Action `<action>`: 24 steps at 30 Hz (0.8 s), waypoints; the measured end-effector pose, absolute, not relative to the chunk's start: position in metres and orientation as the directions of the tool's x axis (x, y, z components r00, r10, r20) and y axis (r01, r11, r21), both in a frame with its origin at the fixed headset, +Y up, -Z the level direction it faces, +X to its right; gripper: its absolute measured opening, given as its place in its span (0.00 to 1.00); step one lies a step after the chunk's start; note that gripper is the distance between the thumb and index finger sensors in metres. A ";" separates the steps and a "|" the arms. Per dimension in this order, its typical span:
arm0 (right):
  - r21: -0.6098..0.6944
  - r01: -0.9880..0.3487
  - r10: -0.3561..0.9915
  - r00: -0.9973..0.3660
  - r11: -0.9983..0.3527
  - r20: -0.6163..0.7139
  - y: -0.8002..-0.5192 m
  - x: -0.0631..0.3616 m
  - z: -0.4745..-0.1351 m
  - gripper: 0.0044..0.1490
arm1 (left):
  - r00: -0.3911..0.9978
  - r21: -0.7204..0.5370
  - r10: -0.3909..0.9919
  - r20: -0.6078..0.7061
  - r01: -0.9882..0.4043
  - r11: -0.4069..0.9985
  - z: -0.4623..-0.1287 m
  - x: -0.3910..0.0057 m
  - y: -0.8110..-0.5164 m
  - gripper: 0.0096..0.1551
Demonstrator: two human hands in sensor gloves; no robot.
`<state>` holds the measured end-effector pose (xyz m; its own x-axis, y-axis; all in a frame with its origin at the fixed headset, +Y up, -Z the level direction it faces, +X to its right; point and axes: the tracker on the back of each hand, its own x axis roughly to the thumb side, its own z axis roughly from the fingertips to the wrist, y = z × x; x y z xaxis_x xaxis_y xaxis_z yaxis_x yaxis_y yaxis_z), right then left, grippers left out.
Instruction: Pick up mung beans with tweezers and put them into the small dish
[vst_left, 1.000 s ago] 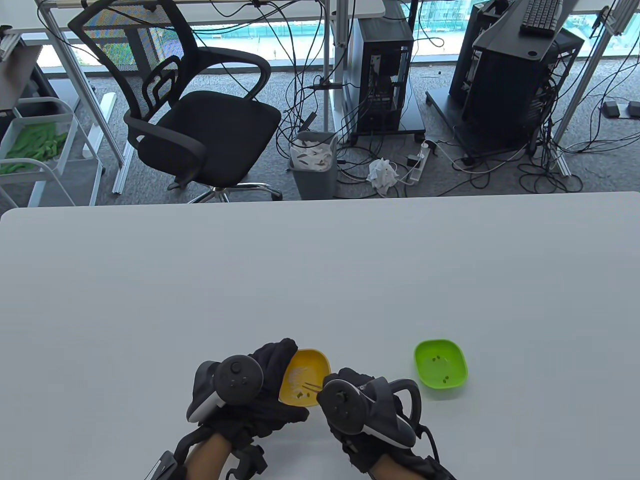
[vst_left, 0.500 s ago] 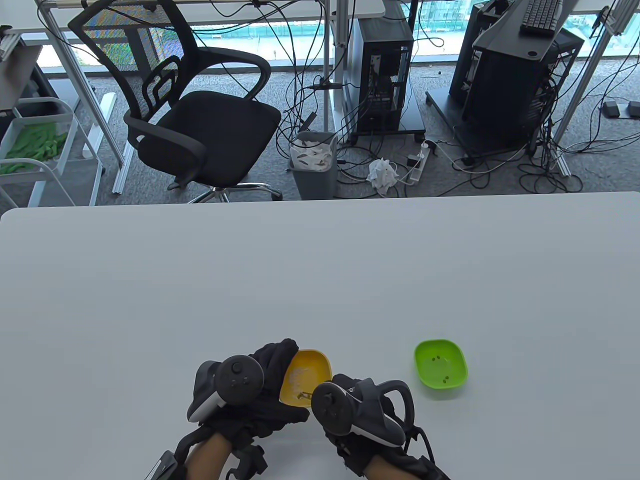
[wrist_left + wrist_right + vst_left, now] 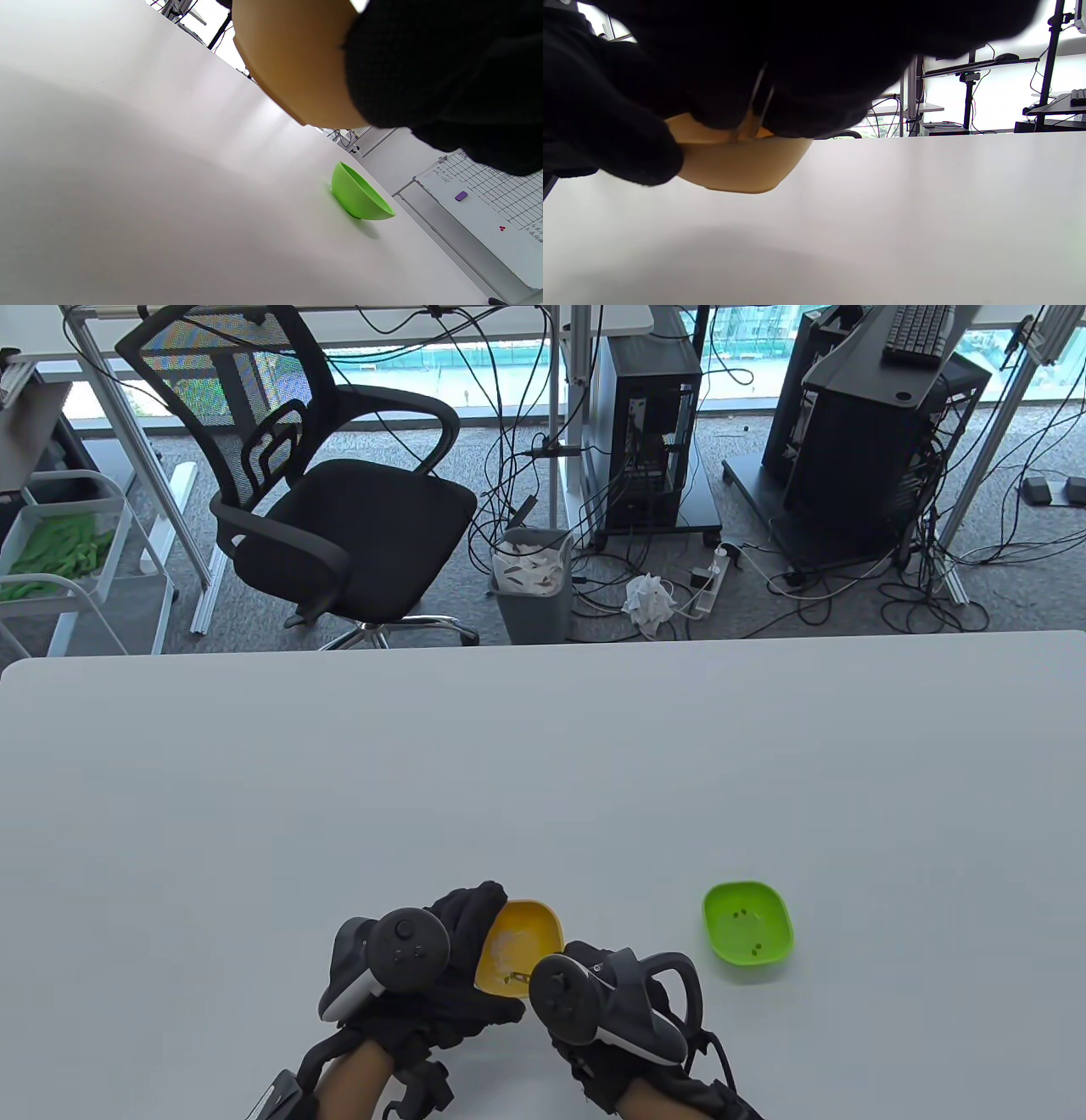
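A yellow dish (image 3: 526,937) with mung beans (image 3: 512,978) in it is held lifted and tilted off the table by my left hand (image 3: 462,933); its underside shows in the left wrist view (image 3: 292,63) and the right wrist view (image 3: 742,163). My right hand (image 3: 594,976) holds thin metal tweezers (image 3: 757,101) whose tips reach down into the yellow dish. A small green dish (image 3: 747,933) sits on the table to the right, with a few beans inside; it also shows in the left wrist view (image 3: 356,195).
The white table (image 3: 543,780) stretches far ahead of the hands. An office chair (image 3: 322,483), a bin and computer towers stand on the floor beyond its far edge.
My right hand has moved a little left and toward the yellow dish, so the tweezers now reach deeper into it. The left hand and both dishes have stayed put.
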<state>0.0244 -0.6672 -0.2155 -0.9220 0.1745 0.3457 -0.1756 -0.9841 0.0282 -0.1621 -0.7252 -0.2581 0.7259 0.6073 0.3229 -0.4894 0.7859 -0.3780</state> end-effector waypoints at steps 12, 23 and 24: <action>-0.163 -0.376 0.350 -0.922 -0.912 0.164 -0.632 0.105 -0.220 0.21 | 0.718 -0.366 0.617 0.322 -0.507 0.780 -0.258 -0.165 -0.724 0.74; -0.262 -0.314 0.373 -0.901 -0.913 -0.222 -0.660 0.225 -0.222 0.21 | 0.716 -0.358 0.618 0.325 -0.512 0.781 -0.258 -0.166 -0.724 0.75; -0.245 -0.325 0.380 -0.896 -0.913 -0.229 -0.666 0.228 -0.222 0.20 | 0.717 -0.358 0.616 0.325 -0.509 0.782 -0.258 -0.166 -0.724 0.74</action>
<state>0.2281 -0.6660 -0.2221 -0.8960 0.3805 -0.2288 -0.3251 -0.9133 -0.2454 -0.1663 -0.7241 -0.2578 0.7174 0.6159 0.3254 -0.5092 0.7825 -0.3585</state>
